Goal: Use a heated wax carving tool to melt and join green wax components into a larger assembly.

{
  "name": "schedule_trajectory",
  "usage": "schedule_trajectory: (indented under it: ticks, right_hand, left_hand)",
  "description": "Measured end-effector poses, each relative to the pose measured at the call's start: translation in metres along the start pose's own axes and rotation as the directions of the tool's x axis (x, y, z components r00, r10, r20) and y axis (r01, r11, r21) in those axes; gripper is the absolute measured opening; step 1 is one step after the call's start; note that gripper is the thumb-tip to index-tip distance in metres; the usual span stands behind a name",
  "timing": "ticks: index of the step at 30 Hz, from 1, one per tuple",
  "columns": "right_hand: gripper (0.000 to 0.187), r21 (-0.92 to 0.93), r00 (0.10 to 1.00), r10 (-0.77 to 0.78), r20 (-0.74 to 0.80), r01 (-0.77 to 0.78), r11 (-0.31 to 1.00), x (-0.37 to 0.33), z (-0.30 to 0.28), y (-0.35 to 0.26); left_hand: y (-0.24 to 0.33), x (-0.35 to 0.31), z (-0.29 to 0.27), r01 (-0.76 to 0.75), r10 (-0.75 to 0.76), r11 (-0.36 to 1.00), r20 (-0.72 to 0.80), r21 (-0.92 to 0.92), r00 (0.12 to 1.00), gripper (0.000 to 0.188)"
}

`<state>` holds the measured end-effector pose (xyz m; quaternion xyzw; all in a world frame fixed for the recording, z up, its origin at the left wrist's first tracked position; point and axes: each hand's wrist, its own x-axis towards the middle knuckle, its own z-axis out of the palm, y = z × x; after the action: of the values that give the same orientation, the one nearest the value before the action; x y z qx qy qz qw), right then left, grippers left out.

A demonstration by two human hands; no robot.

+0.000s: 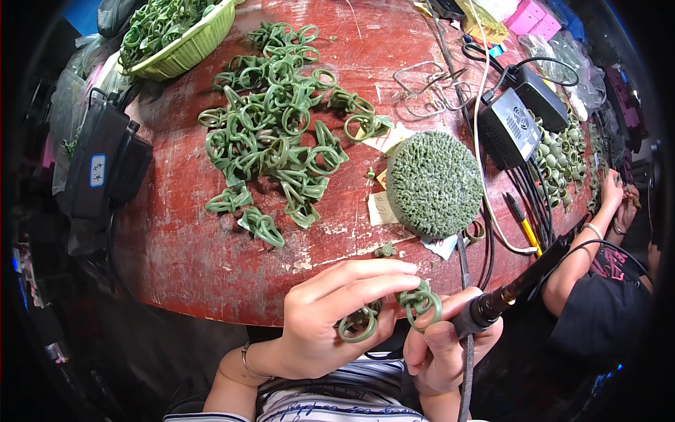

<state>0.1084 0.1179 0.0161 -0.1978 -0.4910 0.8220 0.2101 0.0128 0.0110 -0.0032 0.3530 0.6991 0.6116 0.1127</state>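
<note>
Close to my body, below the table's front edge, my left hand [327, 309] is closed around green wax-like rings [358, 325], one hanging under its fingers. Its fingertips meet another cluster of green rings [422, 304] between the two hands. My right hand [450, 352] pinches that cluster and also grips a thick black pen-like tool [485, 307], which slants up to the right. The tool's working tip is hidden. A pile of looped green rings [274, 119] lies on the table beyond my left hand. A round, bumpy green block [434, 184] stands beyond my right hand.
The worn red table [183, 232] carries a yellow-green basket [186, 49] of green pieces, a black device [98, 162], a silver-black box [508, 126], bent wire [430, 88], cables and a yellow-black pen [526, 228]. At right, a co-worker's arms [590, 232] reach past green pieces [559, 162].
</note>
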Motion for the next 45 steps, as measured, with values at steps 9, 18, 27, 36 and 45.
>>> schedule_trajectory:
  ticks: [9,18,27,36,45]
  right_hand:
    - [0.030,-0.198,0.992,-0.059,-0.108,0.037,0.980,0.003,-0.006,-0.006]
    - [0.025,-0.264,0.993,-0.058,-0.106,0.028,0.964,0.001,-0.008,-0.002]
    - [0.019,-0.215,0.998,-0.006,-0.055,-0.006,0.977,0.003,-0.004,0.005]
    - [0.010,-0.321,0.998,0.032,-0.048,-0.045,0.946,0.017,0.020,0.009]
    - [0.034,-0.658,0.939,0.081,0.333,0.170,0.734,0.061,0.062,0.035]
  left_hand:
    - [0.002,-0.004,-0.004,0.062,-0.063,0.997,-0.019,-0.054,0.998,0.027]
    - [-0.004,-0.005,-0.005,0.051,-0.052,0.997,-0.015,-0.066,0.999,0.027]
    - [-0.006,-0.003,-0.011,-0.010,0.011,1.000,-0.029,0.024,1.000,0.026]
    - [-0.004,-0.014,-0.024,0.316,-0.398,0.566,0.084,-0.761,0.913,0.024]
    - [-0.012,-0.032,-0.060,0.067,-0.310,0.169,0.011,-0.983,0.951,0.041]
